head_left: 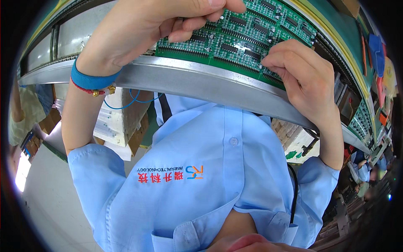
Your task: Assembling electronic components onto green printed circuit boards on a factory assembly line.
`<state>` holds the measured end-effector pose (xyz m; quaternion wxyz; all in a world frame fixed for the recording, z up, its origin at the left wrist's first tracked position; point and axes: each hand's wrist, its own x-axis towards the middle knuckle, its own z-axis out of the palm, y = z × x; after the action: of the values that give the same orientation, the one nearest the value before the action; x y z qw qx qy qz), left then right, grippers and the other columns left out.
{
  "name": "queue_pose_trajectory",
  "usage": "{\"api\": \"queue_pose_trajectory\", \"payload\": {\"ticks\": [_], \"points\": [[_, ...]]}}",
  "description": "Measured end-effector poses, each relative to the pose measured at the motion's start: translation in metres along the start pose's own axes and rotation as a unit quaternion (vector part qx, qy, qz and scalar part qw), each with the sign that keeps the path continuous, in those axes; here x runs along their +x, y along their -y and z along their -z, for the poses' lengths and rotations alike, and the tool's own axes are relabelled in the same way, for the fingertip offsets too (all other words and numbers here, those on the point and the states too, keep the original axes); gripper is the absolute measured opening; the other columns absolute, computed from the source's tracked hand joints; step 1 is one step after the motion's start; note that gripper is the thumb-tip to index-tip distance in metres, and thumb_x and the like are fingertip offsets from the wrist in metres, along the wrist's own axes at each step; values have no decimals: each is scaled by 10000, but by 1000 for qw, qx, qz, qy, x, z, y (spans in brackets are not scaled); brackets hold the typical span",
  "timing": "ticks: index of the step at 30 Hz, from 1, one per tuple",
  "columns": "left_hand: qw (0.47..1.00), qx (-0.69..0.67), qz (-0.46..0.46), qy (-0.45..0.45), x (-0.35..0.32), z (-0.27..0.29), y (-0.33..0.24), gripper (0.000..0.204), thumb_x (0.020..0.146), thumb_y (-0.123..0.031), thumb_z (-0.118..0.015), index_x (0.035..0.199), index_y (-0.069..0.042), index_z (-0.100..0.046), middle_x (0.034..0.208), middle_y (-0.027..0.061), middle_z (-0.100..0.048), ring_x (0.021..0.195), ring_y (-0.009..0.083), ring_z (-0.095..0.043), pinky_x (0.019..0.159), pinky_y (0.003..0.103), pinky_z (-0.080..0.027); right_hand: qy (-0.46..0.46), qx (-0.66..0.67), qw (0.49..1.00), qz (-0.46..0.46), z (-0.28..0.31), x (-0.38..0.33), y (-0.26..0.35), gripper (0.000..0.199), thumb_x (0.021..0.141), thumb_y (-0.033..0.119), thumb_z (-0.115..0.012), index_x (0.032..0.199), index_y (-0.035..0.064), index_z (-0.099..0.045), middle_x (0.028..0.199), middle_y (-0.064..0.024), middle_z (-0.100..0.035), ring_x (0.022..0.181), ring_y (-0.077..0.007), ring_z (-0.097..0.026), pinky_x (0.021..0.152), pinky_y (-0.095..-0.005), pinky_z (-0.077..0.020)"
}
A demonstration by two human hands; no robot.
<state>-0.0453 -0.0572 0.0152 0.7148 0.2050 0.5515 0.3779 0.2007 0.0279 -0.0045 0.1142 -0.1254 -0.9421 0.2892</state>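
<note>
A green circuit board [247, 38] with rows of black chips and small silver-topped parts lies tilted over the near edge of the workbench. My left hand [138, 29], with a blue wristband and a red cord on the wrist, grips the board's left part, thumb and fingers closed over its top. My right hand [304, 80] is curled at the board's near right corner, its fingertips pinched on the board edge beside a small silver part. My light blue shirt [210, 180] fills the lower middle of the view.
A curved grey metal rail [197, 88] edges the bench under the board. Cardboard boxes and a blue cable [126, 122] sit below at left. More green boards [361, 122] and coloured tools [378, 54] lie at right. Other people sit at far right [369, 170] and far left [19, 113].
</note>
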Motion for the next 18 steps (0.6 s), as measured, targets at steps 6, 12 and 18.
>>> {"api": "queue_pose_trajectory", "payload": {"ticks": [6, 12, 18], "points": [[998, 50, -25, -11, 0, -2, 1, 266, 933, -87, -588, 1171, 28, -622, 900, 83, -678, 546, 44, -440, 438, 173, -338, 10, 8, 1000, -4, 0, -3, 2, 222, 679, -134, -623, 854, 1, -644, 835, -111, -621, 743, -239, -630, 628, -290, -502], [861, -309, -71, 399, 32, 30, 36, 244, 979, -131, -507, 1143, 42, -556, 937, 127, -670, 542, 69, -465, 431, 180, -367, -8, -31, 999, 9, -2, -1, 11, 225, 680, -129, -626, 859, 7, -626, 819, -94, -628, 740, -237, -633, 630, -288, -505], [857, -223, -240, 397, 44, 34, 45, 235, 1000, -170, -471, 1133, 21, -510, 962, 144, -658, 567, 85, -502, 465, 193, -430, 28, -138, 989, 45, 5, 8, 24, 237, 686, -94, -646, 884, 38, -640, 850, -72, -643, 718, -256, -626, 614, -286, -503]]}}
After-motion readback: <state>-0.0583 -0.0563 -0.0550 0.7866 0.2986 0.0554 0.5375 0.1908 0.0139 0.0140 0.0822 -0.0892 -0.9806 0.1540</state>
